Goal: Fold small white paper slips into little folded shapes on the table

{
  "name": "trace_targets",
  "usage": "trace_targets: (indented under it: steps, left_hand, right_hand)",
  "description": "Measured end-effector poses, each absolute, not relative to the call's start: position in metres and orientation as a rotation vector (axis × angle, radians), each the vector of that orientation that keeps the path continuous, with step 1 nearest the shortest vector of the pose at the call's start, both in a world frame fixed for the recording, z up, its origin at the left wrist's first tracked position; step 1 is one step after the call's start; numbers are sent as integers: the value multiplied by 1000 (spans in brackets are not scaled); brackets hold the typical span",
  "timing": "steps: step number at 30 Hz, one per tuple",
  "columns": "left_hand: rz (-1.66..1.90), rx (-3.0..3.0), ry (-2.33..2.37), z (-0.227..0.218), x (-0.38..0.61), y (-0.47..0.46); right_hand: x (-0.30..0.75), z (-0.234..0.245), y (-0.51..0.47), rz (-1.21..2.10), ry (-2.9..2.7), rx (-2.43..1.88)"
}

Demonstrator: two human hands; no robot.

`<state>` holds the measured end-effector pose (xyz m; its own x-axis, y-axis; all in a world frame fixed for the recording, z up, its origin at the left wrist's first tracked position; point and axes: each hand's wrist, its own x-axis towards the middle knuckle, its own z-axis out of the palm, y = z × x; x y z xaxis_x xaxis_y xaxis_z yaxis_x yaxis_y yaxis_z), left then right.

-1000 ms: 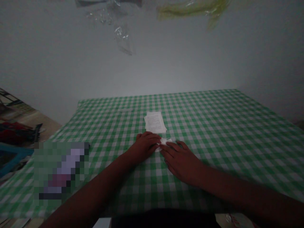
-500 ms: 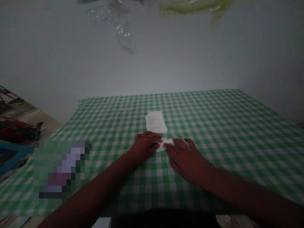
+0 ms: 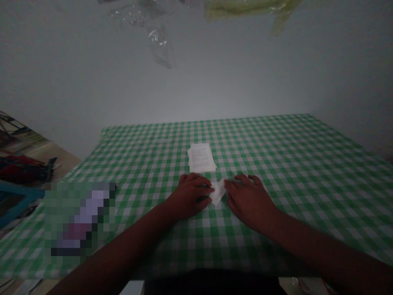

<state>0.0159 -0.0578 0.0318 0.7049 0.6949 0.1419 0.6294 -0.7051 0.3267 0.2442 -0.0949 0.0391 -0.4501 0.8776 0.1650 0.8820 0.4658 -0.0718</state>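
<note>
Small folded white paper (image 3: 218,191), angled, lying flat

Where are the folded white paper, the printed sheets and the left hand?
Folded white paper (image 3: 218,192): head view, its middle.
Printed sheets (image 3: 200,157): head view, top sheet.
Left hand (image 3: 190,196): head view, its back.

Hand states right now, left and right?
Left hand: open, palm down, fingertips against the folded white paper, no visible grip.
Right hand: open, palm down, fingertips against the paper's other side, no visible grip.
</note>
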Motion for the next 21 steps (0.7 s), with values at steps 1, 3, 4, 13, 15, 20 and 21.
trace_targets:
  steps: [1,3,4,13,15,20,21]
  left_hand:
    - [368,2675,1011,32,17,-59]
    - [354,2701,959,31,20,-60]
    - [346,2710,955,31,21,-60]
    - [326,2760,1033,26,26,-58]
    - [337,2764,1044,25,27,-58]
    - [352,2747,1039,25,28,-57]
    - [352,2741,1038,26,28,-57]
  right_hand:
    - [245,39,-92,-22,-2523,-1540]
    - [247,37,-85,22,-2504,-1527]
    - [247,36,-82,49,-2492,-1514]
    - [247,27,-74,102,-2383,-1493]
    - [245,29,-78,110,-2382,-1494]
    - [238,32,-87,133,-2389,-1539]
    - [238,32,-87,136,-2387,-1542]
